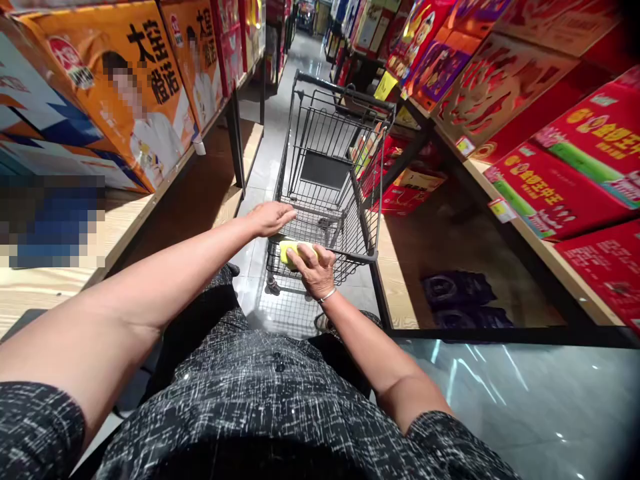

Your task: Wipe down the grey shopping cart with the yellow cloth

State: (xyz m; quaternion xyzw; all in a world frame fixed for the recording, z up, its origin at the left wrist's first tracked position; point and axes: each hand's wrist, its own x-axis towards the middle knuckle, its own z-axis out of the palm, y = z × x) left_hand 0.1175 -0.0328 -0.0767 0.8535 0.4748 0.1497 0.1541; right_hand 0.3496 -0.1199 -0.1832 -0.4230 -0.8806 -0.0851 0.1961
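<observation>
A black wire shopping cart (pixel 334 220) stands in front of me, its near rim close to my body. My right hand (pixel 315 267), with a thin bracelet at the wrist, has its fingers closed over a yellow cloth-like pad (pixel 289 253) at the near rim. Whether the pad is a sponge or a folded cloth I cannot tell, since the fingers cover part of it. My left hand (pixel 273 219) is above the cart's near left corner, fingers stretched out and nothing visible in it. Contact between this hand and the rim is unclear.
Shelving lines both sides of a narrow aisle. Orange cartons (pixel 115 93) stand on the left shelf, red gift boxes (pixel 565 187) on the right. Dark purple packs (pixel 457 293) lie low at right. Black shelf posts (pixel 235 143) flank the cart; tiled floor (pixel 310 53) runs beyond it.
</observation>
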